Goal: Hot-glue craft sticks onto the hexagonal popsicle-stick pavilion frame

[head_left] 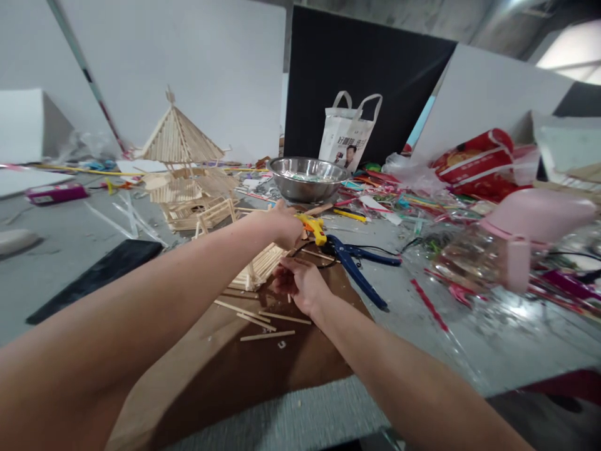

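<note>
My left hand (285, 227) reaches across the brown board with its fingers curled against a yellow glue gun (315, 229); the fingertips are mostly hidden. Just below it, my right hand (300, 280) is closed, palm turned up. The end of a thin wooden stick (290, 299) pokes out under its fingers. Both hands are beside a low railed platform (263, 266) of wooden sticks. Behind and to the left stands a stick-built pavilion (183, 141) with a pointed roof. Several loose sticks (267, 336) lie on the brown board (220, 382) in front.
Blue-handled pliers (359, 269) lie right of the hands, near a yellow cutter (350, 215). Behind are a metal bowl (307, 178) and a white bag (347, 134). A pink-lidded jug (493, 244) and scattered craft scraps stand right; a dark slab (98, 279) lies left.
</note>
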A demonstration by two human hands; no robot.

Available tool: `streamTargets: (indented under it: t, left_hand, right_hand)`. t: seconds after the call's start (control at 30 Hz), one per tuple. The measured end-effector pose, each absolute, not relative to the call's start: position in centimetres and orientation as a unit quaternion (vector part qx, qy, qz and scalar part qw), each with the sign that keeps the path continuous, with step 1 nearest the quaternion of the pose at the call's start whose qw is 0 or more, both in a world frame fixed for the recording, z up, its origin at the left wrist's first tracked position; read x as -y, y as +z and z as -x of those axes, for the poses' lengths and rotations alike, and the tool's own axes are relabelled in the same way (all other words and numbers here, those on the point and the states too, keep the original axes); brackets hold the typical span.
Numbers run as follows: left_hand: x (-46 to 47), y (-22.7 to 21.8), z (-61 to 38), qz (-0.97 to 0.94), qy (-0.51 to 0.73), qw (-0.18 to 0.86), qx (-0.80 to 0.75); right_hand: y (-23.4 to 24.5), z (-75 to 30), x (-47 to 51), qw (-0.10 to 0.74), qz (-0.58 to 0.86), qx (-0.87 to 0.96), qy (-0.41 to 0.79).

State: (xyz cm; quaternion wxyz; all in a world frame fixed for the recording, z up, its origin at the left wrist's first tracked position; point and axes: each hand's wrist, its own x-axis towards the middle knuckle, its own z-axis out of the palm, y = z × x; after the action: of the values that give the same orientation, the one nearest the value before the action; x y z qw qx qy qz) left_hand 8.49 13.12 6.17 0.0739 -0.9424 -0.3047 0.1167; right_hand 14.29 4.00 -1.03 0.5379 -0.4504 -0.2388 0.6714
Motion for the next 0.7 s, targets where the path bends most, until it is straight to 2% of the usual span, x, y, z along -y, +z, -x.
streamTargets:
  t: [0.23, 0.6, 0.7]
  left_hand:
    - [-12.9, 6.4, -8.5, 0.936, 0.122, 0.033, 0.328]
    - [-12.6, 7.0, -8.8, 0.924, 0.161, 0.025, 0.347]
    - [-12.1, 7.8, -8.4, 0.927, 0.121, 0.004, 0.355]
  right_hand:
    - [-1.1, -14.3, -4.0, 0.537, 0.450, 0.235, 0.674]
    - [-1.1, -14.3, -3.9, 0.532, 0.449, 0.247, 0.674]
    - [-1.1, -14.3, -3.9, 0.527, 0.452, 0.252, 0.674]
